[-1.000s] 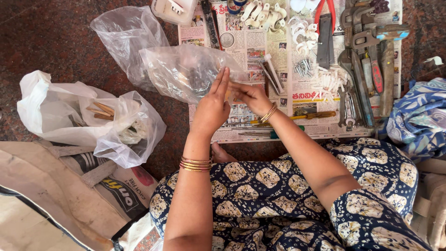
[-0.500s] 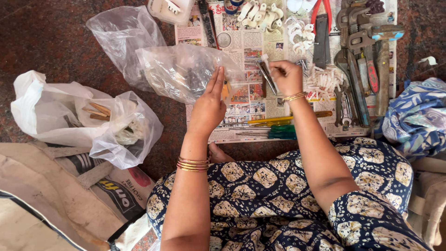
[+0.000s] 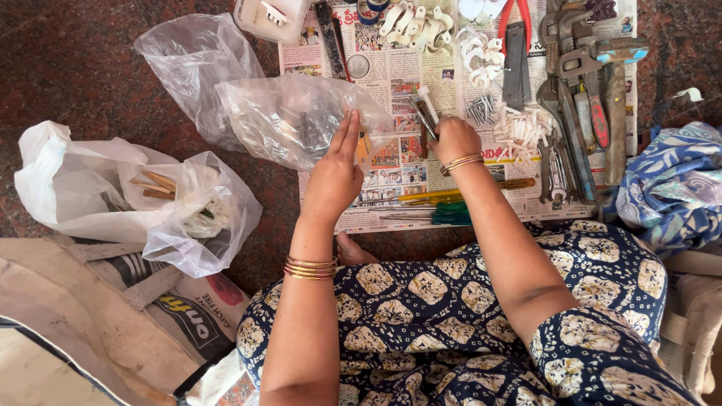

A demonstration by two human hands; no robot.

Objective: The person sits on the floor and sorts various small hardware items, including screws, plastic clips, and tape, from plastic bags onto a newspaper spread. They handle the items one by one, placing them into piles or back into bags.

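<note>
The left hand point(image 3: 336, 174), fingers straight and pressed together, touches a crumpled clear plastic bag point(image 3: 297, 116) holding small dark parts, left on the newspaper point(image 3: 391, 162). The right hand point(image 3: 452, 138) closes around thin metal tools point(image 3: 423, 114).

A navy dress point(image 3: 466, 316) with cream flower prints, gold bangles point(image 3: 311, 267), a red-brown speckled floor point(image 3: 90, 83), green-handled screwdriver point(image 3: 450, 216).

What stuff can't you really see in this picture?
- Head view: what the right hand grips; its fingers cover all but thin rods.
- Contents of the clear bag by the left hand: crinkled plastic blurs them.
- White box: cut off by the top edge.
</note>
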